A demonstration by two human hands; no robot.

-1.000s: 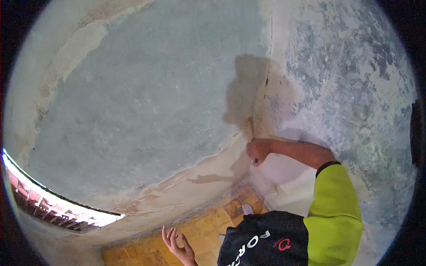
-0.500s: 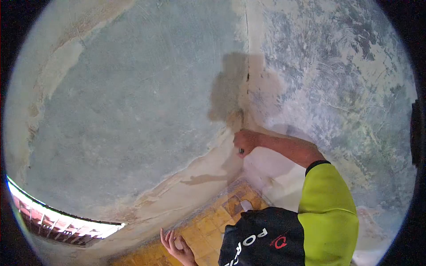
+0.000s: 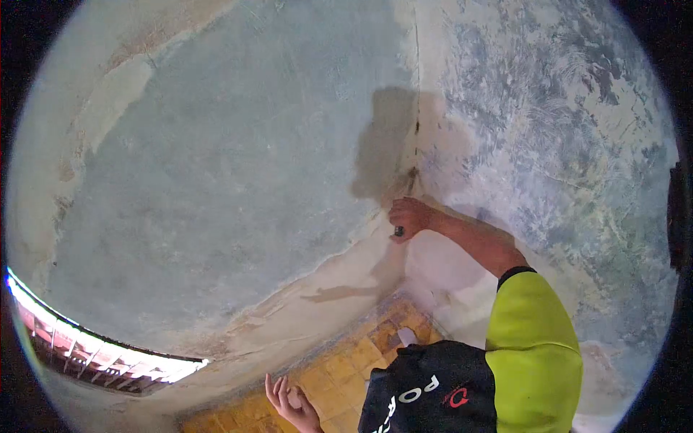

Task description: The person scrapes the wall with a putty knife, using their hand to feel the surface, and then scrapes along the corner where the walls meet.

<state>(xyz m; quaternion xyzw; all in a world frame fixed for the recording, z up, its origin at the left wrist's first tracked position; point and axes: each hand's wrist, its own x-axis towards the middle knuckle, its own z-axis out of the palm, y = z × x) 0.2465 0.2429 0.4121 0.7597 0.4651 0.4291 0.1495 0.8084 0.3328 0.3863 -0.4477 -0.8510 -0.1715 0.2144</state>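
My right hand (image 3: 412, 219) is closed around the handle of a slim hand tool (image 3: 398, 231). The handle's dark butt shows below the fist, and the tool's narrow front part points up at the corner joint (image 3: 416, 130) between two plastered walls. Most of the grip is hidden by my fingers. Low in the view, my left hand (image 3: 293, 405) is held palm up with its fingers apart, over the yellow tiled floor (image 3: 346, 368) and away from the walls.
Smooth grey plaster covers the left wall (image 3: 238, 159); the right wall (image 3: 548, 137) is patchy and rough. A barred opening (image 3: 108, 357) lets in bright light at lower left. One small pale object (image 3: 407, 336) lies on the floor near the corner.
My right hand and the tool have moved slightly up along the corner. The whole view has shifted a little, and my left hand keeps its open pose.
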